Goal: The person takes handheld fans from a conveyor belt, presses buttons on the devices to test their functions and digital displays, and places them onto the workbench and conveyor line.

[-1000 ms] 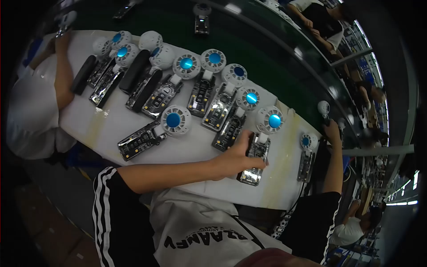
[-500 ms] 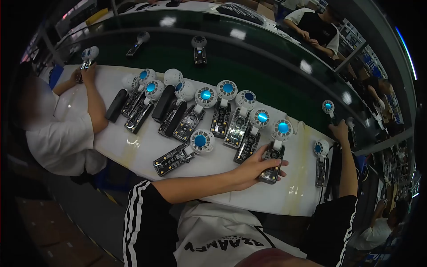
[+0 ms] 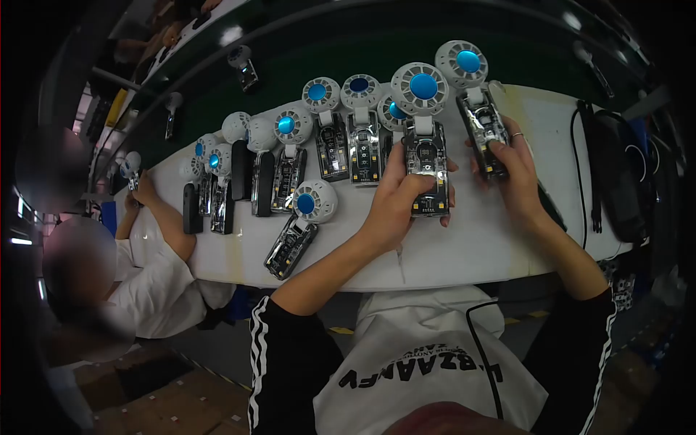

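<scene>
My left hand (image 3: 393, 199) is closed around the clear handle of a handheld fan (image 3: 426, 152), its thumb across the lower front. That fan stands nearly upright, with its white round head and blue centre facing me. In my right hand (image 3: 518, 174) is a second handheld fan (image 3: 480, 119), tilted a little to the left, with my thumb on its handle. Left of my hands, several similar fans (image 3: 332, 141) lie in a row on the white table (image 3: 348, 250). One fan (image 3: 304, 206) lies apart, nearer the table's front edge.
A dark green conveyor (image 3: 341, 47) runs behind the table, with a few fans on it, one of them a fan (image 3: 243, 69) at the far left. A co-worker in a white shirt (image 3: 163, 293) holds a fan at left. A black bag (image 3: 620, 177) and a cable (image 3: 580, 174) are at right.
My right hand has come back from the far right with a fan in its grip. My left hand has raised its fan, bringing the two side by side. The camera view has turned.
</scene>
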A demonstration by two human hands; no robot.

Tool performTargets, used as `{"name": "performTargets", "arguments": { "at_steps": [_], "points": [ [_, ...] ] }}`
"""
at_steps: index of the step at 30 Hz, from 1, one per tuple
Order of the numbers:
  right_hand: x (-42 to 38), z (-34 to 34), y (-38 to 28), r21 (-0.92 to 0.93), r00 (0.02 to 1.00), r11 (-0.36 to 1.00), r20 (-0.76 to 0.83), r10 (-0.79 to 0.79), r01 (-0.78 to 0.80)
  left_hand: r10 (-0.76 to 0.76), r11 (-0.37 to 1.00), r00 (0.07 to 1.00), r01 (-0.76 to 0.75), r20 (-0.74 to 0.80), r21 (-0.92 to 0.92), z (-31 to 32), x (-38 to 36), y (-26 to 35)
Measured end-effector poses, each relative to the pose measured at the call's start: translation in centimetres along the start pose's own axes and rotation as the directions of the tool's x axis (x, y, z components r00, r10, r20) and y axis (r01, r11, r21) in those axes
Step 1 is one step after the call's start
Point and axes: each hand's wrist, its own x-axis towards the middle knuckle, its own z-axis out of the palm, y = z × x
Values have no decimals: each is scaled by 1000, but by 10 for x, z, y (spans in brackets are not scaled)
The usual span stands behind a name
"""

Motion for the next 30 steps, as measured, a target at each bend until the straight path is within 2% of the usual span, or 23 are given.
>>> {"name": "performTargets", "arguments": {
  "at_steps": [4,6,17,19,30],
  "points": [
    [-5,7,25,75,995,996,89,44,-51,105,985,994,-99,-38,140,-3,4,-2],
    [-1,4,32,88,991,996,134,20,-32,98,989,993,-90,-63,118,-7,6,-3],
    [-1,-1,38,72,996,997,88,9,-15,51,991,993,-37,-110,129,0,9,-1],
    [-1,-2,40,78,994,996,98,-45,37,59,989,990,-41,-128,139,1,10,-1],
    [-3,-2,37,80,993,997,113,-26,17,56,986,994,-42,-89,160,-1,9,-2]
  ]
}}
